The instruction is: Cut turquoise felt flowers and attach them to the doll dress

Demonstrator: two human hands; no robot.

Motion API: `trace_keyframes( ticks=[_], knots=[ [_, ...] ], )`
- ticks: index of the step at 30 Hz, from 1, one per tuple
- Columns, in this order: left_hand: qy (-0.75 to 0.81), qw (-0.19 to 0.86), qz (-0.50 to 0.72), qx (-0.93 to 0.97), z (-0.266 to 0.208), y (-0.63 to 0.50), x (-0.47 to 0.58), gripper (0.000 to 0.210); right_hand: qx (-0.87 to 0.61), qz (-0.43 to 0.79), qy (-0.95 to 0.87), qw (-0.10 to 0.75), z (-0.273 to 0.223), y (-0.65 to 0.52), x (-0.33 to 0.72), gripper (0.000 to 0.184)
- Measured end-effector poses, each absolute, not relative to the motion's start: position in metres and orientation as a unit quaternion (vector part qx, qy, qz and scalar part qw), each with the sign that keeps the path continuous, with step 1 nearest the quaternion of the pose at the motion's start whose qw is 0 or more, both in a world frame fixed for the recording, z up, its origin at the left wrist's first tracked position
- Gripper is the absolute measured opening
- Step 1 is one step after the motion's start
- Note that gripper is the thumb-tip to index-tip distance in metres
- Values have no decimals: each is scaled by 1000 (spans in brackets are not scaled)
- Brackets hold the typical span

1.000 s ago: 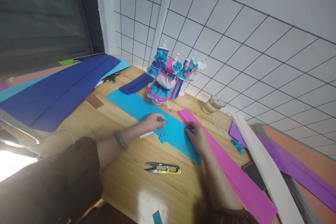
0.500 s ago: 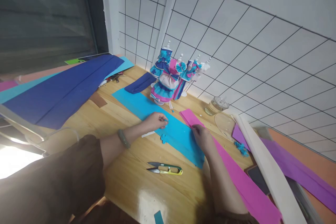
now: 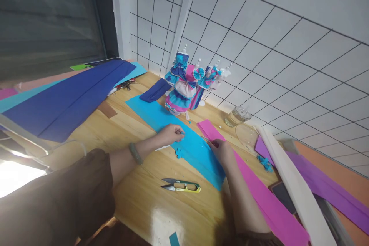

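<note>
A long strip of bright blue crepe paper (image 3: 196, 153) lies diagonally across the wooden table. My right hand (image 3: 221, 150) pinches its far edge near the right end, where the edge curls up slightly. Over the middle of the strip is my left hand (image 3: 173, 133), fingers closed in a pinch; a tiny bluish bit seems to show at the fingertips, too small to name. A blue flower-shaped cutout (image 3: 178, 153) rests at the strip's near edge. Closer to me lie thread snips (image 3: 181, 185) with green and yellow handles.
Small dress forms in paper dresses (image 3: 184, 88) stand at the back by the tiled wall. A glass jar (image 3: 238, 116) sits right of them. Pink paper (image 3: 265, 200), white paper (image 3: 294, 184) and purple paper (image 3: 331, 184) lie right; dark blue paper (image 3: 72, 100) lies left.
The blue strip has slid slightly toward the right and nearer to me, along with my right fingers' small shift. My left hand stays almost in place.
</note>
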State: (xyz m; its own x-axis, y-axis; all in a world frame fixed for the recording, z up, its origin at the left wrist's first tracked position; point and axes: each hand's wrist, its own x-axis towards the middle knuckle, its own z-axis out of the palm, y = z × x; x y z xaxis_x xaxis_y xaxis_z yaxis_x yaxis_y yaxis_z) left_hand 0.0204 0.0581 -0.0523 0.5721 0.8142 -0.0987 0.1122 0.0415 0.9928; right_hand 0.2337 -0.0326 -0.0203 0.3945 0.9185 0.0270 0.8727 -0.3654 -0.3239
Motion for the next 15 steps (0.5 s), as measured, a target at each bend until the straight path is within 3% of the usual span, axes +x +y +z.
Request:
trace_keyframes(
  ticks=[7, 15],
  knots=[
    [368, 616, 281, 637, -54, 59, 20, 13, -830, -56, -535, 149, -10, -37, 231, 26],
    [364, 609, 278, 648, -59, 63, 21, 16, -836, -121, -472, 253, 7, -44, 258, 36]
  ],
)
